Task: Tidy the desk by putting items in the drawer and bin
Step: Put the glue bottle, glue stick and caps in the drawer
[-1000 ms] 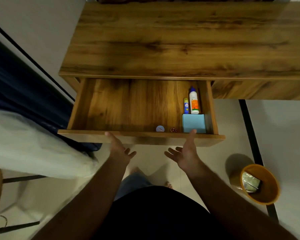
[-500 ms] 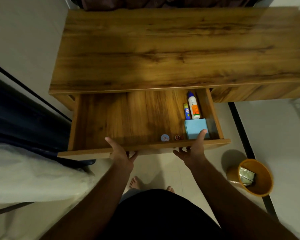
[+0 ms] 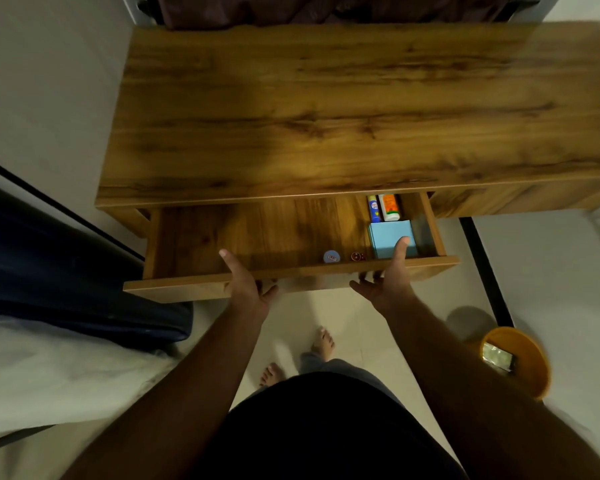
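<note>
The wooden desk (image 3: pixel 361 109) has a bare top. Its drawer (image 3: pixel 194 287) stands partly open below the front edge. Inside on the right lie a light blue box (image 3: pixel 387 235), a white and orange bottle (image 3: pixel 389 206) and a small blue tube (image 3: pixel 373 209); a small round blue tin (image 3: pixel 331 257) and a tiny red item (image 3: pixel 356 256) sit by the front panel. My left hand (image 3: pixel 246 282) grips the drawer front, thumb over the top edge. My right hand (image 3: pixel 387 278) grips it too, thumb over the box. An orange bin (image 3: pixel 523 355) holds a wrapper.
A bed with a white sheet (image 3: pixel 49 375) and dark blue bedding (image 3: pixel 49 265) lies at the left, close to the drawer's left end. The bin stands on the pale tiled floor at the lower right. My bare feet (image 3: pixel 321 344) are under the drawer.
Both hands went from open in front of the drawer to gripping its front panel. The drawer has slid inward under the desk top, hiding the upper part of the bottles.
</note>
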Tool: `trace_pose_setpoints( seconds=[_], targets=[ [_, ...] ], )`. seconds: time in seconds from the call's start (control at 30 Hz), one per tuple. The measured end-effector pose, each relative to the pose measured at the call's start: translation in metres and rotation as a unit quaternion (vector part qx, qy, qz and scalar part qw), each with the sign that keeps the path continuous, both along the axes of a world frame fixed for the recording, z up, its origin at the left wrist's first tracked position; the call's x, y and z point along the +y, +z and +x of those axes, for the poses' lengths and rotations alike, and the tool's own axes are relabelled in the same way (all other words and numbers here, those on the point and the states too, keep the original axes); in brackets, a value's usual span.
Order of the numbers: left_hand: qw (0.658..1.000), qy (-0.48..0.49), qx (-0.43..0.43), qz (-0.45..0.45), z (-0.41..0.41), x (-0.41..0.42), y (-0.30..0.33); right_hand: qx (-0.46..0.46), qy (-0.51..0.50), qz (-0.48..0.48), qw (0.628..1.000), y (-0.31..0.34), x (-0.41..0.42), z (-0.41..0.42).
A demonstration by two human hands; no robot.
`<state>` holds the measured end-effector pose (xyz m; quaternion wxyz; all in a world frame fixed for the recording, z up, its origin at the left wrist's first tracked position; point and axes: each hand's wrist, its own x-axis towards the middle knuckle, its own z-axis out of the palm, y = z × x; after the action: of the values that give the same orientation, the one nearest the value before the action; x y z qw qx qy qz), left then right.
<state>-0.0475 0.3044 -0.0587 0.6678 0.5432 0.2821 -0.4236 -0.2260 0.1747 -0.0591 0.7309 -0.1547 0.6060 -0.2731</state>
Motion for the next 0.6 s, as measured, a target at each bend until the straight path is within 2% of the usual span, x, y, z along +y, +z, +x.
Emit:
trace_pose_setpoints(
  seconds=[0.47, 0.6],
  targets=[
    [1.000, -0.013, -0.006, 0.007, 0.064, -0.076, -0.008, 0.031, 0.035, -0.007, 0.999, 0.000, -0.072, 0.057],
    [0.999, -0.025, -0.020, 0.035, 0.081, -0.098, -0.011, 0.031, 0.043, -0.016, 0.998, -0.001, -0.091, 0.071]
  ],
)
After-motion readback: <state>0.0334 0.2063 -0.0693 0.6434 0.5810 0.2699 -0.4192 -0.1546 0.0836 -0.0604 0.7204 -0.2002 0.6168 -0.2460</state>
